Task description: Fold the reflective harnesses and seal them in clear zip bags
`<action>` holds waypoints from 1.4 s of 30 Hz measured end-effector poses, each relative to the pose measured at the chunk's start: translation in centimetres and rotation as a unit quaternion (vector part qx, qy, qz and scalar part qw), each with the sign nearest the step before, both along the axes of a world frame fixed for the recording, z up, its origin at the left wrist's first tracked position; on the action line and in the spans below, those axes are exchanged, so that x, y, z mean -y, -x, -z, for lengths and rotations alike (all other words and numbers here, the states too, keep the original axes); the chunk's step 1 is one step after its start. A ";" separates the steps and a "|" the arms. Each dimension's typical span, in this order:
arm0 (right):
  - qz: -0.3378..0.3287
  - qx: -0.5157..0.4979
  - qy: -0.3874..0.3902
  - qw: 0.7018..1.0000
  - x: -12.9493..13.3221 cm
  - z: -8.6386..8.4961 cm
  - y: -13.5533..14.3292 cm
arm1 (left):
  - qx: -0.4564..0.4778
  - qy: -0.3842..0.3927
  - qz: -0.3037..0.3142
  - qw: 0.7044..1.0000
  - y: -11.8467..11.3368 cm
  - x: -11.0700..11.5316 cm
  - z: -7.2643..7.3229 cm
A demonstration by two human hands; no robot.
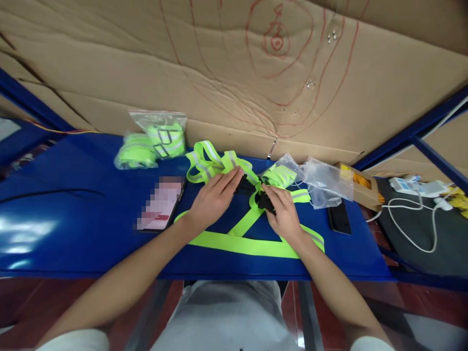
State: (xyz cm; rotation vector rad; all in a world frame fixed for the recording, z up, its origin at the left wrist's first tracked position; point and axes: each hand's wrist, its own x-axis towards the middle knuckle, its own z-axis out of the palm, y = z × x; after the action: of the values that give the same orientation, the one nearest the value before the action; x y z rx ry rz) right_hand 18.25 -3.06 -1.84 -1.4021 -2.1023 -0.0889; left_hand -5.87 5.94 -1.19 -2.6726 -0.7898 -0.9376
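A neon-yellow reflective strap harness with silver stripes lies on the blue table in loops and bands. My left hand has its fingers pressed together around a black plastic buckle piece, part of which they hide. Close by on the right, my right hand is closed on a second black buckle piece where the straps meet. A short gap separates the two hands. Looped yellow straps are bunched behind my left hand, and a folded yellow strap bundle sits behind the right.
Bagged yellow straps stand at the back left. A phone with a lit screen lies left of the harness. Toward the right are empty clear bags, a dark phone, a cardboard box and white cables. Cardboard walls the back.
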 end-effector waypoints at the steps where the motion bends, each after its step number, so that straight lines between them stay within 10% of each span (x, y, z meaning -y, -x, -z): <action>1: 0.005 0.000 -0.009 1.000 0.0 -0.1 -0.1 | 0.001 -0.003 -0.003 1.000 0.2 -0.2 -0.2; 13: 0.024 -0.007 0.004 1.000 0.5 0.6 1.7 | -0.027 -0.045 0.082 0.995 -2.2 2.7 0.7; 21: -0.060 -0.133 0.003 0.989 0.6 -4.5 0.0 | 0.090 0.178 0.137 0.970 0.3 0.9 -5.1; 28: -0.177 -0.299 0.099 0.933 -0.9 -9.5 -1.2 | 0.221 0.515 0.284 0.778 -0.9 -0.4 -6.4; 35: -0.205 -0.448 0.253 0.833 -1.7 -5.3 -2.0 | 0.276 0.723 0.293 0.562 -2.0 1.7 -3.8; 42: -0.214 -0.503 0.425 0.721 -0.9 -3.4 -1.0 | 0.292 0.715 0.311 0.554 -1.9 1.7 -4.3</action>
State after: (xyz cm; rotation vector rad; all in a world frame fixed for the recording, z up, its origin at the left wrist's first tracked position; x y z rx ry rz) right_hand 19.22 -2.16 1.61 -0.9039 -1.3846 1.6278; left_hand -4.01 4.20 3.12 -4.2975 -0.9391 -2.1393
